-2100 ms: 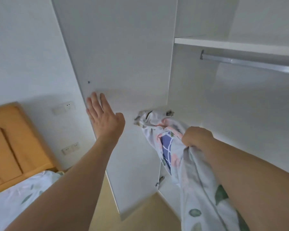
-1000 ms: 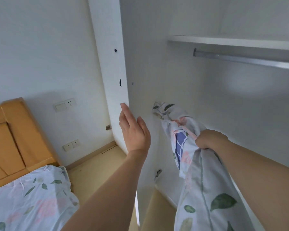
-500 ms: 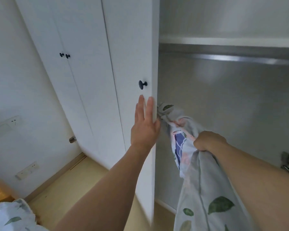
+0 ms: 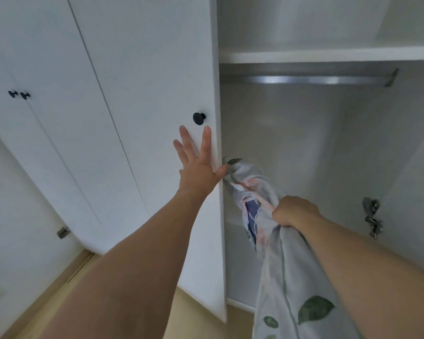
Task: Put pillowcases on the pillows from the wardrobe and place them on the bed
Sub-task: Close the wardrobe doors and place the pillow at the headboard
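Observation:
My left hand (image 4: 198, 165) lies flat with fingers spread on the front of a white wardrobe door (image 4: 157, 69), just below its black knob (image 4: 199, 118) and at the door's right edge. My right hand (image 4: 294, 211) is clenched on a bunched floral pillowcase (image 4: 279, 277), white with green leaves and pink and blue patches. The cloth hangs down past my right forearm, and its top corner reaches the door edge beside my left thumb. No pillow is in view.
The wardrobe compartment (image 4: 316, 143) on the right stands open, with a white shelf (image 4: 328, 56), a metal hanging rail (image 4: 304, 80) and a metal hinge (image 4: 372, 216) on its right wall. Two more shut doors with black knobs (image 4: 19, 94) stand to the left. Light wood floor (image 4: 66, 285) lies below.
The left door has swung shut toward the wardrobe under my left hand, which now rests flat on its front. The view turned away from the bed. My right hand kept hold of the pillowcase.

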The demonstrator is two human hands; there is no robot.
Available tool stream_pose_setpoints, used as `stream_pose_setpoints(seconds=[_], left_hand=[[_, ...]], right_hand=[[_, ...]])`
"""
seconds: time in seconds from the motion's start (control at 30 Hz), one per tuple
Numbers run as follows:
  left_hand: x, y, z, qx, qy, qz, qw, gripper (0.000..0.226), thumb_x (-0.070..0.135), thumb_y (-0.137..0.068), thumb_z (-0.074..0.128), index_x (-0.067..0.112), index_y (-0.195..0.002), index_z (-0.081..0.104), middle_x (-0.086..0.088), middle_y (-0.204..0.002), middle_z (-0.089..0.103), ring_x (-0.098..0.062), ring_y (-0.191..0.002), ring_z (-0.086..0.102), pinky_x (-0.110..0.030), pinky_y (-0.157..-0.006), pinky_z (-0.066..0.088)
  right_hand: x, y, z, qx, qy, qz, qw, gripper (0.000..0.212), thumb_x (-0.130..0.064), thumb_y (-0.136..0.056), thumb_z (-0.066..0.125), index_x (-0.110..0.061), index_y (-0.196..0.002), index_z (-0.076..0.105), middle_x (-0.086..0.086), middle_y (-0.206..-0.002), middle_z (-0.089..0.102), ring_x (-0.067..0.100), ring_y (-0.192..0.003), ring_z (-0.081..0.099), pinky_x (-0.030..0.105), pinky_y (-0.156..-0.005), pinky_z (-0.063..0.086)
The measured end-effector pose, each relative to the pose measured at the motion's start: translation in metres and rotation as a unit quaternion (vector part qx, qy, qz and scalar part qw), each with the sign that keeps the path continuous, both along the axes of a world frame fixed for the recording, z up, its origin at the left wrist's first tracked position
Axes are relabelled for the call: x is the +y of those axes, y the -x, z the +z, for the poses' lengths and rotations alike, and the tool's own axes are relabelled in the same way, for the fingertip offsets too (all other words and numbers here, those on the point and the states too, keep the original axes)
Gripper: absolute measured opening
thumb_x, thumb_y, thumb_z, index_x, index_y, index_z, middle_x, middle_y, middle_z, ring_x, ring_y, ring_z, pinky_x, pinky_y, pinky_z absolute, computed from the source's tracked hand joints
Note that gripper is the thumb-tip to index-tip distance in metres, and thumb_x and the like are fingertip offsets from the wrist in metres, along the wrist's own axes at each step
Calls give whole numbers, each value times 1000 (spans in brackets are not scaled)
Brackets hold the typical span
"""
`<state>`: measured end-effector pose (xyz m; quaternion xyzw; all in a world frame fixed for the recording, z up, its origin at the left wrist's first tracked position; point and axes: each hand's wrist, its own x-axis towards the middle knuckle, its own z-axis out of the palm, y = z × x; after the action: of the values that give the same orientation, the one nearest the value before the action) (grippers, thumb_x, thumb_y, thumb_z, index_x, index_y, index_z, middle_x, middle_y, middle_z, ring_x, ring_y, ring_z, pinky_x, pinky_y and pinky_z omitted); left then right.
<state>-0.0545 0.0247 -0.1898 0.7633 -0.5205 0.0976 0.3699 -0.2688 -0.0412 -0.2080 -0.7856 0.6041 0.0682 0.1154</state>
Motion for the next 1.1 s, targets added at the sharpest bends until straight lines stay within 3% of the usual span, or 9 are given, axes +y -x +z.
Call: stream_pose_setpoints(seconds=[0.1, 0.2, 0.33, 0.57, 0.7, 0.87, 1.1], left_hand=[[-16, 3, -1, 3, 11, 2, 1000, 108, 49, -84, 67, 54, -141, -25, -5, -154, -36, -44, -141, -27, -73, -86, 44], [-31, 5, -1, 7, 9, 19, 1000, 105, 48, -85, 66, 54, -143, -22, -6, -155, -34, -45, -141, -27, -79, -82, 41], [-52, 10, 1, 19, -2, 38, 999, 104, 46, -86, 65, 55, -142, -22, -8, -155, -34, -47, -140, -26, -83, -82, 34], [-84, 13, 2, 2, -15, 74, 997, 100, 44, -89, 62, 48, -146, -20, -15, -155, -32, -52, -139, -23, -79, -84, 39], [-97, 18, 3, -6, -36, 113, 993, 97, 45, -91, 56, 43, -146, -24, -22, -155, -28, -57, -138, -19, -75, -82, 44], [-100, 18, 2, 4, -21, 107, 994, 100, 40, -90, 60, 42, -147, -22, -22, -155, -27, -57, -138, -19, -79, -83, 40], [-98, 14, 1, 20, -6, 71, 997, 100, 41, -90, 62, 45, -147, -21, -19, -155, -30, -54, -138, -23, -83, -86, 32]], right_hand=[[-3, 0, -1, -4, 0, -10, 1000, 30, -26, -83, 51, -15, -109, 60, 5, -109, 62, 25, -95, 60, 27, -74, 41], [-6, -1, -2, -9, 1, -19, 1000, 29, -26, -83, 51, -15, -107, 60, 5, -101, 61, 25, -88, 58, 27, -73, 41], [-9, -5, -5, -20, 8, -25, 999, 27, -26, -84, 50, -15, -106, 60, 5, -106, 63, 25, -91, 59, 28, -74, 41], [-19, 3, -16, -33, -11, -61, 998, 35, -26, -84, 50, -14, -114, 60, 6, -116, 63, 26, -106, 61, 29, -78, 42], [-23, 7, -22, -30, -20, -72, 997, 38, -26, -83, 49, -13, -117, 59, 7, -118, 62, 27, -107, 60, 30, -81, 43], [-28, 11, -18, -30, -9, -78, 996, 34, -25, -87, 48, -14, -117, 57, 6, -115, 62, 26, -106, 60, 28, -77, 40], [-30, 19, -13, -24, -12, -111, 994, 14, -23, -86, 48, -15, -96, 54, 1, -79, 51, 23, -79, 54, 29, -72, 43]])
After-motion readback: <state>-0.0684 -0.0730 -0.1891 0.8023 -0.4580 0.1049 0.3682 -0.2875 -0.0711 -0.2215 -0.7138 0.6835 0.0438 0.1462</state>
